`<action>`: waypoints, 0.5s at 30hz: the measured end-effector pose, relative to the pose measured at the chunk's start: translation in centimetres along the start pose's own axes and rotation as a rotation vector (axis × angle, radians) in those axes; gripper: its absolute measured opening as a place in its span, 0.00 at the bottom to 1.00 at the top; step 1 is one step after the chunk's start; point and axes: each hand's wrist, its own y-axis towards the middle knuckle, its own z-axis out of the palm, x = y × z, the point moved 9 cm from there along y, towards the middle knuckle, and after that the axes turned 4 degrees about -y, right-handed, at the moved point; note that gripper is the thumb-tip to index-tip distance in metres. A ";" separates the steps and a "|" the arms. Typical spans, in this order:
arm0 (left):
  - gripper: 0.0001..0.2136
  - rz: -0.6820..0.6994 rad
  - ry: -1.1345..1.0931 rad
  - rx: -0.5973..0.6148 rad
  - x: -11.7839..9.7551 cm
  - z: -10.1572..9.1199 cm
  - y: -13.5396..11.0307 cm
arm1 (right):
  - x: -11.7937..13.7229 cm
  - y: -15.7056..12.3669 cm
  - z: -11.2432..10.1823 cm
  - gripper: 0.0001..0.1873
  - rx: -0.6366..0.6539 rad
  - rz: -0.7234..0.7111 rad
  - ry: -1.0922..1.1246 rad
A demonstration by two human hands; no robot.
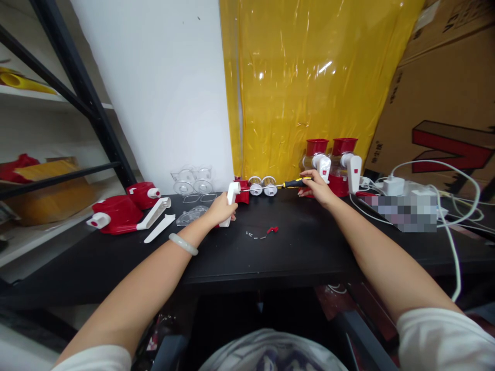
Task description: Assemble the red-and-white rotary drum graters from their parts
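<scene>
Forearms reach out from white sleeves over the black table (309,252), with a pale bracelet (183,243) on the left wrist.

Head view only.

Left hand (221,208): fingers fully curled round the white handle (231,198) of a small red-and-white unit, pinning it to the tabletop near the back edge.

Right hand (317,188): fingers closed round the yellow-black grip of a screwdriver (294,183), held level. Shaft runs left, tip at the unit's red body (243,195). It looks seated there, but too small to be sure.

Loose screws (255,236) and a red scrap (273,229) lie on the table between the hands, touching neither.

Two assembled red-topped units (334,162) stand just behind the right hand. Red housings (116,214) sit far left, clear plastic pieces (193,183) behind the left hand.
</scene>
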 end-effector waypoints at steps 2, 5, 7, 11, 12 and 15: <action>0.13 -0.004 -0.010 0.000 0.0 0.0 0.0 | -0.1 0.0 0.0 0.17 0.002 -0.006 0.000; 0.14 0.001 -0.017 0.003 -0.1 -0.1 0.0 | -0.1 0.1 -0.1 0.19 -0.007 -0.034 -0.005; 0.14 -0.005 -0.016 0.000 0.0 -0.1 -0.1 | 0.0 0.1 -0.1 0.21 -0.016 -0.054 -0.007; 0.14 -0.009 -0.012 0.004 0.0 0.0 -0.1 | 0.5 0.0 -0.1 0.22 -0.022 -0.089 -0.045; 0.14 -0.005 -0.012 0.006 -0.1 0.0 -0.1 | 0.6 -0.1 0.0 0.21 -0.022 -0.094 -0.058; 0.14 -0.003 -0.006 0.005 -0.1 0.0 -0.1 | 0.7 -0.1 0.0 0.16 -0.026 -0.064 -0.040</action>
